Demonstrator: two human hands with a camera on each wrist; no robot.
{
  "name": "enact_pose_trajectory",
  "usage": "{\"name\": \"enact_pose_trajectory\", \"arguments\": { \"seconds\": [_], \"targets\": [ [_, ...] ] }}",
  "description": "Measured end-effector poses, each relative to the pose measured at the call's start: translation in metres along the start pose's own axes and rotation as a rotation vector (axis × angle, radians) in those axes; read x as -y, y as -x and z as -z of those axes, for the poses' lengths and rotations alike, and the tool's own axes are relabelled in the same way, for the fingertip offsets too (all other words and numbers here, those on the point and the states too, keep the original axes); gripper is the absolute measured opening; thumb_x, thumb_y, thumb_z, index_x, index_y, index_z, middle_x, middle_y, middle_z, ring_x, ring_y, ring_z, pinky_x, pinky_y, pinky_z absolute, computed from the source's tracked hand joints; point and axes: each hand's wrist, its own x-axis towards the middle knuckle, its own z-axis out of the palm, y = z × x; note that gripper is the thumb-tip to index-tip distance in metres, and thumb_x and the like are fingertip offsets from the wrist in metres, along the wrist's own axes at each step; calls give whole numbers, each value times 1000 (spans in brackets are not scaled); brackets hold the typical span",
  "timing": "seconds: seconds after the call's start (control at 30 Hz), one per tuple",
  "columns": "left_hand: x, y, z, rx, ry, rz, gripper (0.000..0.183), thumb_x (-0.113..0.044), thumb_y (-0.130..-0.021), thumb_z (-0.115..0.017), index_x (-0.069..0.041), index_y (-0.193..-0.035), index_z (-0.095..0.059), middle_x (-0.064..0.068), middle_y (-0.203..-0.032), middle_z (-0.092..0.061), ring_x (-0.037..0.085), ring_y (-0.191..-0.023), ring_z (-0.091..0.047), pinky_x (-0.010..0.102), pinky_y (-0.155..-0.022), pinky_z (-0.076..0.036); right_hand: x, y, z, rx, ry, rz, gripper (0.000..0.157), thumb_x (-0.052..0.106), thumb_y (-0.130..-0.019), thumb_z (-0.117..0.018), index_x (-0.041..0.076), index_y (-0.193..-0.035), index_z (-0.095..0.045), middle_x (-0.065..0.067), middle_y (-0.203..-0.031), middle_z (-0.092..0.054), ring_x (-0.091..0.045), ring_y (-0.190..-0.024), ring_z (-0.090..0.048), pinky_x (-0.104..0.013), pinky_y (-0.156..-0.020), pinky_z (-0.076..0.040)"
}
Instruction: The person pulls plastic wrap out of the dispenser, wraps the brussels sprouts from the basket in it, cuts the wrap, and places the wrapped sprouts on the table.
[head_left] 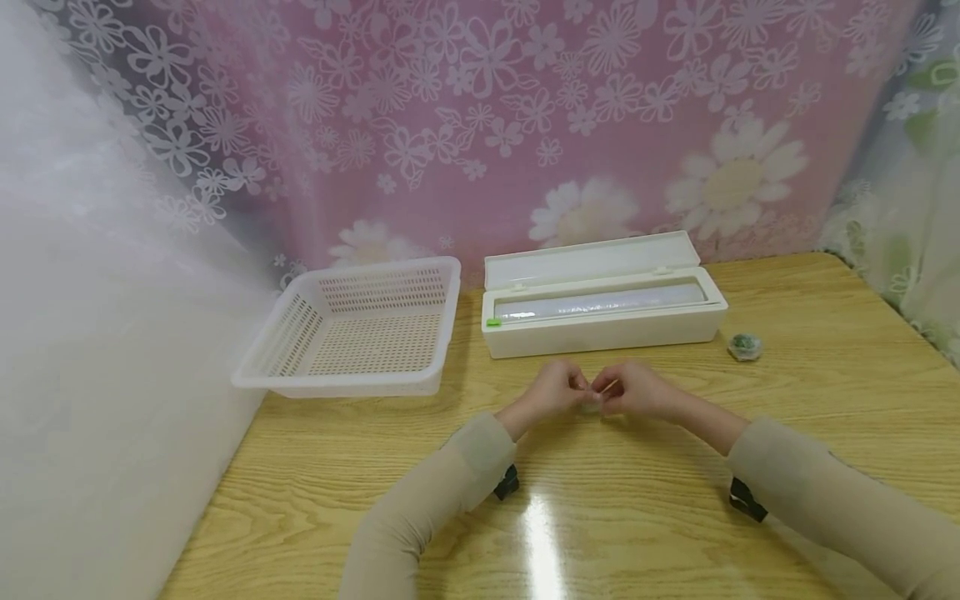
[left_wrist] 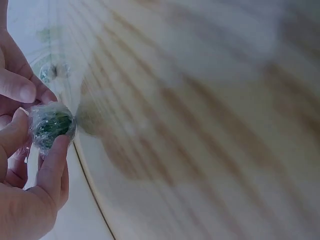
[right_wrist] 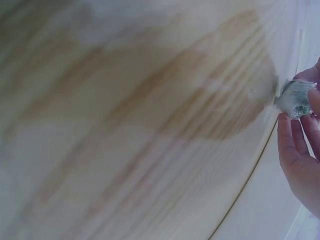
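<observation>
Close together in front of the white box, my left hand [head_left: 553,387] and right hand [head_left: 636,390] pinch a small bundle in clear cling film [head_left: 591,405] between their fingertips. Up close in the left wrist view, the bundle shows dark green contents [left_wrist: 52,125] under crinkled film, with fingers on both sides of it. The film's folds also catch light in the right wrist view, where fingers curl around the wrapped bundle [right_wrist: 296,99]. What the green contents are, I cannot tell. A second film-wrapped green bundle [head_left: 745,347] lies on the table to the right.
A long white cling film box [head_left: 600,336] stands behind my hands, its lid [head_left: 592,260] raised and a film roll [head_left: 600,302] inside. A green slider [head_left: 493,322] sits at its left end. Further left is a white perforated basket [head_left: 341,385] on the wooden table [head_left: 637,517].
</observation>
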Motion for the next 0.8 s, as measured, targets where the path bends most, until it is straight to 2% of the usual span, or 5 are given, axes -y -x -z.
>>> {"name": "enact_pose_trajectory", "arguments": {
  "seconds": [0.2,0.33,0.5,0.67,0.8],
  "targets": [
    [0,1,3,51,-6,38,24,-18,-77,-70,-6,-59,-58,-2,-59,-53,6,-50,-41,17,-45,-35,2,0,-4,-11,53,27,19,6,-72,-71,-2,-86,-60,-8,-85,-62,-23,-79,-61,-28,-67,-50],
    [0,1,5,82,-7,51,26,-22,-78,-69,-5,-60,-60,-1,-60,-54,7,-50,-39,18,-45,-35,1,-1,-8,-37,108,-7,23,10,-72,-72,-1,-87,-58,-5,-81,-62,-18,-75,-60,-26,-63,-50],
    [-2,-2,8,114,33,27,12,-14,-81,-65,-3,-77,-64,-1,-72,-58,6,-61,-48,17,-53,-41,1,-1,-8,-13,185,-62,29,17,-73,-72,-5,-89,-61,-1,-73,-60,-12,-63,-54,-26,-56,-46],
    [0,-5,8,104,24,35,15,-11,-79,-67,-2,-89,-61,0,-77,-57,7,-67,-52,17,-56,-45,2,-1,-7,18,168,-45,24,8,-72,-72,-5,-89,-61,-1,-74,-60,-12,-66,-53,-26,-58,-46],
    [1,-4,9,115,-17,85,19,-17,-78,-69,-2,-86,-62,0,-74,-58,8,-64,-51,18,-55,-44,1,-1,-8,18,137,-37,23,1,-70,-69,-4,-91,-60,-2,-79,-60,-13,-71,-54,-26,-61,-47]
  ]
}}
